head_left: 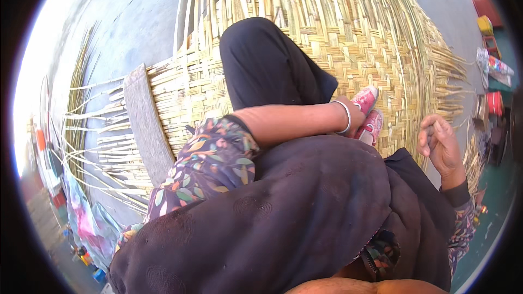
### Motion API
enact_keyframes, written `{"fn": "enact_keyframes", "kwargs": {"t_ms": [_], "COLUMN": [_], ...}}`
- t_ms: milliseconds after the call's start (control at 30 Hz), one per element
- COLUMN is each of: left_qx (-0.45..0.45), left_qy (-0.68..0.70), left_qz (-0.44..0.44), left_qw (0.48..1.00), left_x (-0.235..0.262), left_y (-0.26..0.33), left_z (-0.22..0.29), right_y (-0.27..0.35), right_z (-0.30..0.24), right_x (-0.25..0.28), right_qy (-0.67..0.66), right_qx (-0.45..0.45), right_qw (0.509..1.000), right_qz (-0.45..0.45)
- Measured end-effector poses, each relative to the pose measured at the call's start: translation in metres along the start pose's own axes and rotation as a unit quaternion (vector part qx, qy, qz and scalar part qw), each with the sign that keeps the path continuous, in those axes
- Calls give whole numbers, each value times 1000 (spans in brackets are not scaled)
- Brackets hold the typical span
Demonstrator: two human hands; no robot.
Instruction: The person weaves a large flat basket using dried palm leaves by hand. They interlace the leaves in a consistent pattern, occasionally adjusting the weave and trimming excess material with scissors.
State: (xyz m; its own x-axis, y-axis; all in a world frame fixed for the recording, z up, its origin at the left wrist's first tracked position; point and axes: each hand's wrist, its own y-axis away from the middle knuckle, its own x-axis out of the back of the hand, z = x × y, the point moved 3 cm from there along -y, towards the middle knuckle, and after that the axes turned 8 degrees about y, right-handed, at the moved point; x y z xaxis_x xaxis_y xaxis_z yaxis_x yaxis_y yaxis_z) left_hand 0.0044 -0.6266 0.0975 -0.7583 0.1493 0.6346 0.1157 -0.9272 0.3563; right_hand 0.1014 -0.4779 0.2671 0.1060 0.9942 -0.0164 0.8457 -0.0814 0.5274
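A woven mat of split, straw-coloured reeds [359, 57] spreads under me, with long loose strips running out at the far side. My left hand [355, 116], with a silver bangle [347, 115] on its wrist, reaches across my body beside my pink shoes [365, 98]. Its fingers are mostly hidden, so what they hold, if anything, does not show. My right hand [442, 144] is raised by the mat's right edge. Its fingers are loosely bent and apart, with nothing visible in them.
A worn wooden plank [146, 122] lies across the mat's left strips. A bundle of thin reeds [80, 87] rests on the grey floor [139, 27] further left. A crumpled plastic sheet [92, 220] is at lower left. Several household things, including a red container [494, 103], line the right side.
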Motion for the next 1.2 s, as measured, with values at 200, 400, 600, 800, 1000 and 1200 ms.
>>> {"fn": "enact_keyframes", "kwargs": {"t_ms": [200,400,600,800,1000,1200], "left_qx": [-200,259,745,791,806,820], "left_qy": [-9,-101,-83,210,240,247], "left_qz": [588,672,548,485,410,395], "left_qw": [784,686,371,309,353,332], "left_x": [86,10,-221,-333,-302,-286], "left_y": [141,291,512,577,557,547], "left_z": [-35,-190,-262,-209,-209,-186], "right_y": [-9,-43,-93,-125,-120,-98], "right_z": [-25,-50,-65,-87,-102,-94], "right_x": [4,19,22,-6,-26,-12], "right_qy": [12,74,148,211,223,183], "right_qx": [57,67,74,73,109,131], "right_qw": [998,995,986,971,964,969], "right_qz": [-1,19,-17,-79,-94,-97]}}
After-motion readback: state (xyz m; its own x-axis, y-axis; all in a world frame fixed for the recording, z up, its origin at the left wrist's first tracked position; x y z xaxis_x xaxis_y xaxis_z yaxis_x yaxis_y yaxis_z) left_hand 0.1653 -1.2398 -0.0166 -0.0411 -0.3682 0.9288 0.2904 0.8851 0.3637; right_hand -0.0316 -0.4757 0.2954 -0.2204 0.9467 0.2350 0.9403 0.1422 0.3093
